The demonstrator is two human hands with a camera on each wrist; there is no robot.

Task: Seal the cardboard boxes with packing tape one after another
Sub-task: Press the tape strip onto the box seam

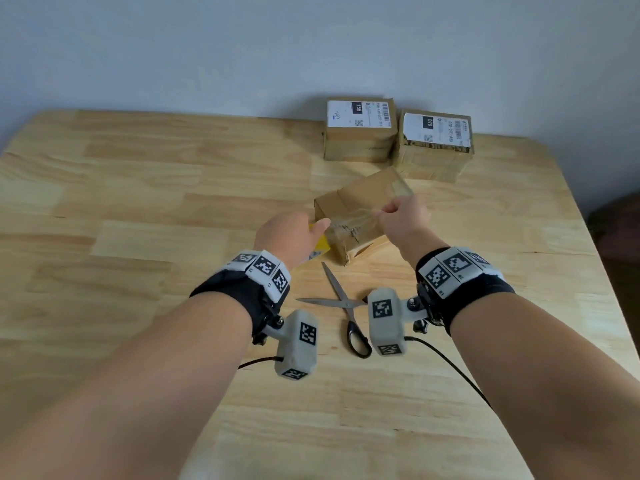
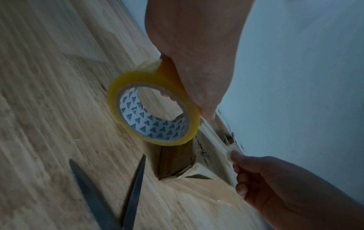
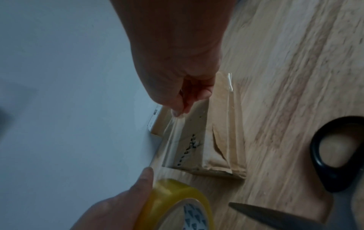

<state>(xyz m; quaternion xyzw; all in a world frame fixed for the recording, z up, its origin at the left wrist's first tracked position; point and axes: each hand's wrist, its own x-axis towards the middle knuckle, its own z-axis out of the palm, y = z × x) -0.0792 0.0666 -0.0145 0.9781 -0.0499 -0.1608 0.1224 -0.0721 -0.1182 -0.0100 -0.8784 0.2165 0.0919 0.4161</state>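
Head view shows a person's two hands raised over a wooden bench (image 1: pixel 145 209), stretching a clear strip of tape (image 1: pixel 353 220) across a tilted cardboard box (image 1: pixel 360 199) that lies near the bench's middle; the left hand (image 1: pixel 291 237) grips a yellow roll of packing tape (image 2: pixel 151 110), fingers curled through its patterned core and thumb over the outer face, just beside the box's near-left corner; the right hand (image 1: pixel 403 220) pinches the free end of the strip between thumb and fingertips (image 3: pixel 177 109) above the box's top; the box's near end shows a torn, partly lifted flap (image 3: pixel 216 149); open scissors (image 1: pixel 346 303) with black handles lie on the bench close to the person, between the two wrists; two more boxes, a left labelled box (image 1: pixel 360 129) and a right labelled box (image 1: pixel 434 143), stand side by side at the far edge against a pale wall (image 1: pixel 242 46), white shipping labels on top.
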